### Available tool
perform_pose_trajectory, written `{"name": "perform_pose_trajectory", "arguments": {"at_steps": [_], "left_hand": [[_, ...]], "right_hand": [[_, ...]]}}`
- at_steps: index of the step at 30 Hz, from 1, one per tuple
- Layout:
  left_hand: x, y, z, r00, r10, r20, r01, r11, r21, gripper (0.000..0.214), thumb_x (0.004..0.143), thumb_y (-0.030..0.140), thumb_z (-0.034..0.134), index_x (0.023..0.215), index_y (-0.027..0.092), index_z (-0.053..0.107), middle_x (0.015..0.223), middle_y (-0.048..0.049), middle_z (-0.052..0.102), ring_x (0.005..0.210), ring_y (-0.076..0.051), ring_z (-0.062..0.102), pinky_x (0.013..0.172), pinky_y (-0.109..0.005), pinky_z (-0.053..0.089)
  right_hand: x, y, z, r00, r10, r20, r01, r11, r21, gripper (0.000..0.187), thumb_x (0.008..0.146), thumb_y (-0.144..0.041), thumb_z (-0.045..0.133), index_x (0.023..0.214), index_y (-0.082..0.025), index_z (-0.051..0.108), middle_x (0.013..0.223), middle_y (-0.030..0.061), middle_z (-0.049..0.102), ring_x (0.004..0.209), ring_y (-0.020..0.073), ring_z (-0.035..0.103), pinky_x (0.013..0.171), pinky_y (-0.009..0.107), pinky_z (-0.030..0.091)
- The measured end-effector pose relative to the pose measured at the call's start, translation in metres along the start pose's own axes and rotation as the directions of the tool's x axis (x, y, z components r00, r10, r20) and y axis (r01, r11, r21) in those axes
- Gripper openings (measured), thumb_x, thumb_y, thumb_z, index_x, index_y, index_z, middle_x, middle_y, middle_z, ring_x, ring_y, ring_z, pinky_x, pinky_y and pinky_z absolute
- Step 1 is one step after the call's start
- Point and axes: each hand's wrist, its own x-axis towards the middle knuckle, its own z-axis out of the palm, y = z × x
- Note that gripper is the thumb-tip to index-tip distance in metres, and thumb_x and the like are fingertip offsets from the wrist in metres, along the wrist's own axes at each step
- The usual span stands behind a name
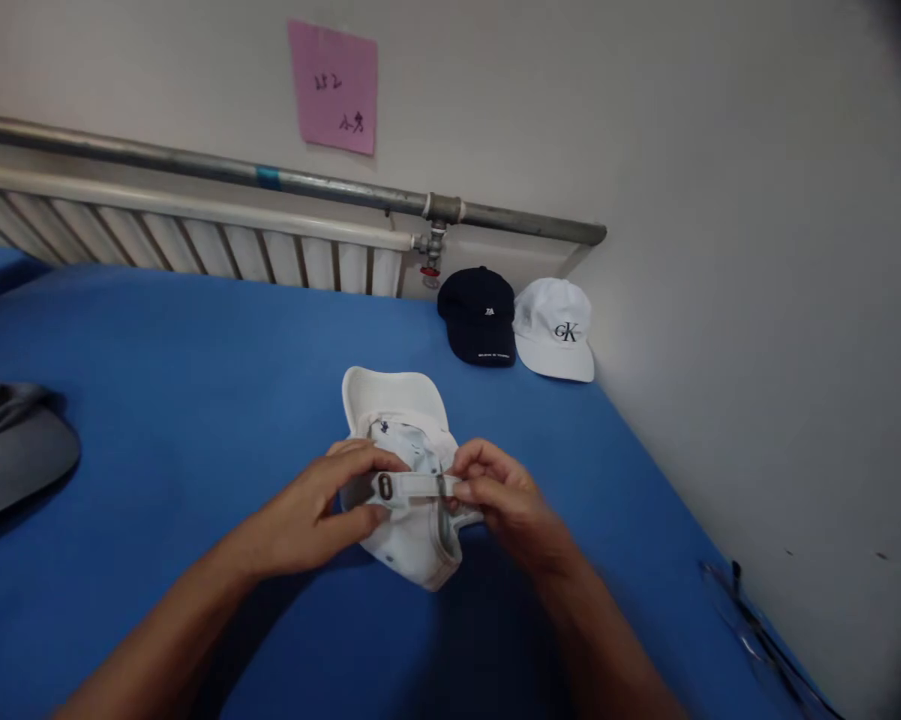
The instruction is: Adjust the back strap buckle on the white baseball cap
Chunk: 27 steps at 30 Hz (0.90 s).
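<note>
White cap (405,545) lies upside down on the blue tabletop (195,400), near me. I pinch its back strap (414,487), my left hand (322,510) by the buckle, my right hand (499,495) at the loose end. I think the strap is threaded but not yet set.

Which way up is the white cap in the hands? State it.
Upside down: the white cap shows its lining, brim underside and back strap, pinched by left hand and right hand.
</note>
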Motion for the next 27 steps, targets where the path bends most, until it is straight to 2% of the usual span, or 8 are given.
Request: {"name": "perform_pose_trajectory", "arguments": {"at_steps": [4,10,14,17,20,24,25,27], "left_hand": [[-0.002,-0.003,-0.005,0.996,-0.056,-0.063,0.055,0.998,-0.011,0.040,0.080,0.018,0.049,0.119,0.021,0.060,0.121,-0.0078,0.060,0.116,-0.026,0.050,0.100,-0.042,0.037],[-0.003,-0.004,-0.010,0.987,-0.163,-0.005,0.158,0.962,-0.224,0.045,0.079,0.019,0.047,0.122,0.017,0.058,0.110,-0.0085,0.064,0.101,-0.024,0.057,0.088,-0.039,0.044],[-0.003,-0.007,-0.013,0.978,-0.206,0.029,0.203,0.917,-0.344,0.038,0.080,0.021,0.052,0.117,0.018,0.060,0.107,-0.0056,0.064,0.094,-0.020,0.058,0.082,-0.033,0.045],[-0.004,-0.011,-0.016,0.976,-0.216,0.037,0.214,0.905,-0.367,0.033,0.082,0.026,0.055,0.113,0.019,0.061,0.102,-0.0044,0.064,0.090,-0.019,0.058,0.079,-0.032,0.045],[-0.008,-0.011,-0.020,0.988,-0.143,0.056,0.154,0.932,-0.327,0.034,0.081,0.027,0.058,0.114,0.020,0.060,0.106,-0.0044,0.063,0.098,-0.021,0.057,0.085,-0.034,0.044],[-0.009,-0.004,-0.012,0.998,-0.055,0.014,0.056,0.994,-0.090,0.060,0.071,0.030,0.074,0.126,0.027,0.053,0.121,-0.0038,0.060,0.108,-0.024,0.054,0.092,-0.037,0.042],[-0.008,-0.002,-0.007,0.999,-0.027,-0.026,0.027,1.000,-0.010,0.059,0.070,0.031,0.076,0.124,0.027,0.055,0.118,-0.0035,0.061,0.105,-0.023,0.055,0.090,-0.037,0.043],[-0.005,0.002,0.002,0.991,0.094,-0.100,-0.082,0.989,0.120,0.040,0.075,0.032,0.074,0.112,0.024,0.061,0.104,-0.0023,0.066,0.095,-0.021,0.058,0.084,-0.035,0.044]], "right_hand": [[0.007,0.005,-0.001,1.000,0.019,-0.004,-0.019,0.999,0.051,0.016,0.063,-0.016,0.068,0.073,-0.019,0.056,0.061,-0.0036,0.061,0.055,0.0096,0.055,0.056,0.022,0.040],[0.009,0.009,0.005,1.000,0.027,-0.012,-0.026,0.998,0.060,0.016,0.062,-0.015,0.068,0.072,-0.019,0.056,0.058,-0.0035,0.061,0.053,0.0095,0.054,0.056,0.022,0.040],[0.008,0.012,0.009,0.999,-0.019,-0.039,0.018,1.000,-0.022,0.015,0.062,-0.016,0.069,0.070,-0.018,0.056,0.058,-0.0024,0.062,0.053,0.0095,0.053,0.055,0.021,0.037],[0.005,0.011,0.013,0.995,-0.064,-0.071,0.054,0.990,-0.126,0.014,0.064,-0.017,0.069,0.070,-0.019,0.056,0.056,-0.0034,0.059,0.052,0.0086,0.049,0.051,0.020,0.033],[0.002,0.007,0.017,0.992,-0.083,-0.098,0.063,0.981,-0.185,0.014,0.064,-0.019,0.068,0.069,-0.019,0.055,0.056,-0.0050,0.056,0.051,0.0077,0.046,0.051,0.020,0.031],[0.001,0.008,0.022,0.991,-0.086,-0.103,0.063,0.977,-0.204,0.016,0.063,-0.022,0.067,0.069,-0.019,0.053,0.056,-0.0057,0.054,0.051,0.0079,0.045,0.052,0.021,0.033],[0.001,0.010,0.023,0.991,-0.093,-0.091,0.073,0.976,-0.205,0.017,0.063,-0.023,0.068,0.069,-0.019,0.053,0.057,-0.0058,0.054,0.051,0.0079,0.044,0.053,0.022,0.033],[0.002,0.014,0.025,0.991,-0.121,-0.064,0.106,0.975,-0.197,0.018,0.062,-0.025,0.069,0.069,-0.019,0.053,0.058,-0.0057,0.054,0.052,0.0076,0.043,0.053,0.022,0.033]]}}
